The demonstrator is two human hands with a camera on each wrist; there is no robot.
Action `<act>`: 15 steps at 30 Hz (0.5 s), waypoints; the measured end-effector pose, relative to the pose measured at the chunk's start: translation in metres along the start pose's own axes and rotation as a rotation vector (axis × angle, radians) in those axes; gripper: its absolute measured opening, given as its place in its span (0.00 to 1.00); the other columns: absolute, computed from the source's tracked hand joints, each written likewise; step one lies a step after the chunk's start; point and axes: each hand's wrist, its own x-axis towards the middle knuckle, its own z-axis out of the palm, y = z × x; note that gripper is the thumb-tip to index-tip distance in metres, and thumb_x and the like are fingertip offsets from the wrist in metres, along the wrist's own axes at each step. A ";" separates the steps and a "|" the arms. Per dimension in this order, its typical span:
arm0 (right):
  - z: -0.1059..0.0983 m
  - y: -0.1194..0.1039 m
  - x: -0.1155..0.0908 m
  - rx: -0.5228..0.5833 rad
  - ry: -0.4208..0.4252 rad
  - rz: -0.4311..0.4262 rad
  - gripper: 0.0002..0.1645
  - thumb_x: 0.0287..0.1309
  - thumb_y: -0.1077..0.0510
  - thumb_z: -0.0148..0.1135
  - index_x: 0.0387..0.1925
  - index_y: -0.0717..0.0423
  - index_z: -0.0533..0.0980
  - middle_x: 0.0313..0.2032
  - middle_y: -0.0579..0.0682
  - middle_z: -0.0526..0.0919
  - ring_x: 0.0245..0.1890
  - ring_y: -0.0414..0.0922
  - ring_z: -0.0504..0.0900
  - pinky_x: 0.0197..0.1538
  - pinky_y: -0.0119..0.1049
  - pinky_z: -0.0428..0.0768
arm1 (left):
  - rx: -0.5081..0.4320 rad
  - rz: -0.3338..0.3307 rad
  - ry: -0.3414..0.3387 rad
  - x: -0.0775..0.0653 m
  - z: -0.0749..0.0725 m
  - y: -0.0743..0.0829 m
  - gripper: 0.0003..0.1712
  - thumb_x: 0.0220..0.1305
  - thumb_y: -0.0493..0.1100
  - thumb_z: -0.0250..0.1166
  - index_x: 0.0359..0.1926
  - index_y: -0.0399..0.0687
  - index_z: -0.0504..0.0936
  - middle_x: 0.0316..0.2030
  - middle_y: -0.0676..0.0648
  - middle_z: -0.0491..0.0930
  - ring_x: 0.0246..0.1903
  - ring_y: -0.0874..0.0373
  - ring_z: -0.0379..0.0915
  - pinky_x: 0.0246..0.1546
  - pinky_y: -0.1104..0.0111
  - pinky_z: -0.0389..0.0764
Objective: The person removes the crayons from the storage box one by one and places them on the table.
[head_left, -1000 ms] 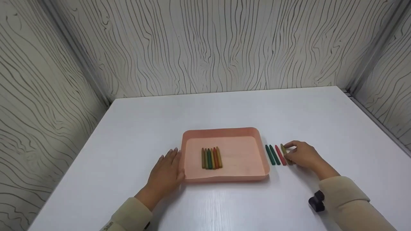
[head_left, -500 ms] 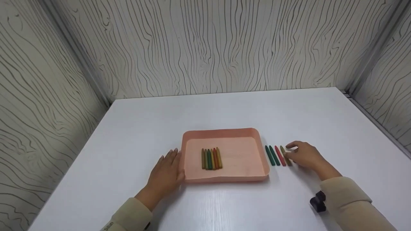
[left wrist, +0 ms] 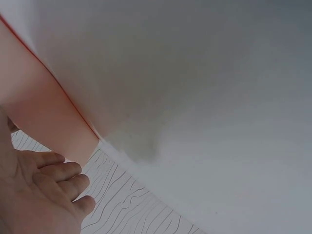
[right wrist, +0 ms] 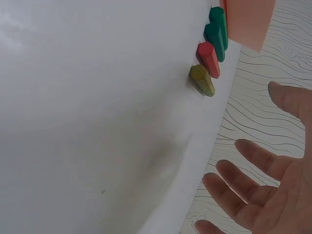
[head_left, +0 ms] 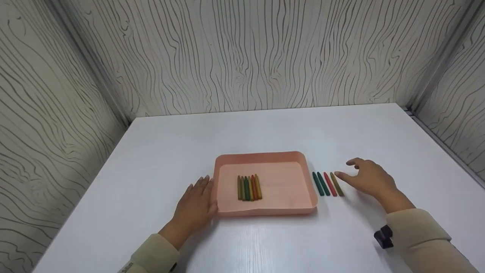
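A shallow pink tray (head_left: 280, 210) lies on the white table, with several crayons (head_left: 250, 188) in green, red, orange and olive tones side by side in its left half. My left hand (head_left: 195, 204) rests against the tray's left wall, fingers straight; the left wrist view shows the hand (left wrist: 48, 190) beside the pink wall. Right of the tray, two green crayons (head_left: 321, 184), a red crayon (head_left: 330, 184) and an olive crayon (head_left: 336, 184) lie in a row. My right hand (head_left: 373, 180) hovers just right of the olive crayon (right wrist: 202, 80), fingers spread, holding nothing.
The white table (head_left: 242, 132) reaches back to a wood-grain patterned wall (head_left: 242, 57), with similar panels at both sides. A small black object (head_left: 384, 237) sits at the right sleeve's cuff.
My right hand has let go of the olive crayon and drawn back to the right, its fingers opening. The olive crayon now lies beside the red one. My left hand stays put.
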 end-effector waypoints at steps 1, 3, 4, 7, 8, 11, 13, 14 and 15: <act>-0.002 -0.001 0.000 -0.012 0.012 -0.005 0.50 0.54 0.28 0.55 0.57 0.69 0.70 0.52 0.73 0.73 0.48 0.69 0.74 0.39 0.59 0.76 | 0.000 -0.006 -0.009 0.000 0.000 0.000 0.33 0.66 0.48 0.50 0.66 0.31 0.63 0.67 0.37 0.61 0.67 0.43 0.54 0.65 0.51 0.56; -0.005 -0.002 -0.001 -0.037 0.039 -0.012 0.52 0.53 0.26 0.54 0.57 0.68 0.70 0.52 0.73 0.73 0.47 0.69 0.74 0.35 0.58 0.77 | -0.002 -0.012 -0.017 0.000 -0.001 0.000 0.33 0.67 0.48 0.50 0.66 0.31 0.63 0.67 0.37 0.61 0.67 0.43 0.54 0.65 0.51 0.56; -0.006 -0.004 -0.001 -0.048 0.049 -0.014 0.53 0.52 0.25 0.54 0.57 0.68 0.70 0.51 0.73 0.73 0.46 0.69 0.75 0.33 0.58 0.76 | -0.002 -0.012 -0.016 0.000 -0.001 0.000 0.33 0.67 0.48 0.50 0.66 0.31 0.63 0.67 0.37 0.61 0.67 0.43 0.54 0.65 0.51 0.56; -0.011 -0.009 -0.001 -0.079 0.085 -0.019 0.53 0.51 0.24 0.54 0.57 0.67 0.71 0.51 0.72 0.73 0.45 0.69 0.75 0.33 0.61 0.75 | -0.002 -0.013 -0.012 0.001 0.000 0.000 0.33 0.66 0.48 0.50 0.66 0.31 0.63 0.67 0.37 0.62 0.67 0.43 0.54 0.65 0.51 0.56; -0.012 -0.012 0.000 -0.088 0.096 -0.022 0.52 0.51 0.25 0.54 0.57 0.67 0.71 0.51 0.73 0.73 0.45 0.69 0.75 0.34 0.62 0.74 | -0.001 -0.014 -0.010 0.001 0.000 -0.001 0.33 0.66 0.48 0.50 0.66 0.31 0.63 0.67 0.37 0.62 0.67 0.43 0.54 0.65 0.51 0.56; -0.016 -0.020 0.000 -0.107 0.123 -0.029 0.49 0.53 0.27 0.55 0.57 0.66 0.71 0.51 0.73 0.73 0.46 0.69 0.74 0.37 0.64 0.73 | 0.001 -0.014 -0.005 0.001 0.001 0.000 0.33 0.66 0.48 0.51 0.66 0.31 0.64 0.67 0.37 0.62 0.67 0.43 0.54 0.65 0.51 0.57; -0.017 -0.026 0.000 -0.114 0.137 -0.034 0.48 0.53 0.28 0.56 0.57 0.65 0.71 0.52 0.73 0.72 0.47 0.69 0.74 0.38 0.65 0.73 | 0.001 -0.011 0.001 0.001 0.001 0.000 0.33 0.66 0.48 0.51 0.66 0.31 0.64 0.66 0.37 0.62 0.67 0.43 0.55 0.65 0.51 0.57; -0.018 -0.028 0.000 -0.117 0.143 -0.039 0.47 0.53 0.29 0.56 0.57 0.65 0.71 0.52 0.73 0.72 0.47 0.69 0.74 0.39 0.65 0.73 | 0.001 -0.010 0.003 0.001 0.001 0.000 0.33 0.66 0.48 0.51 0.66 0.31 0.64 0.66 0.37 0.62 0.67 0.43 0.55 0.65 0.50 0.57; -0.018 -0.031 0.000 -0.118 0.147 -0.044 0.47 0.54 0.29 0.57 0.57 0.64 0.71 0.53 0.73 0.72 0.47 0.69 0.73 0.39 0.66 0.72 | 0.000 -0.009 0.005 0.001 0.001 0.000 0.33 0.66 0.48 0.51 0.66 0.31 0.64 0.66 0.37 0.62 0.67 0.43 0.55 0.65 0.50 0.57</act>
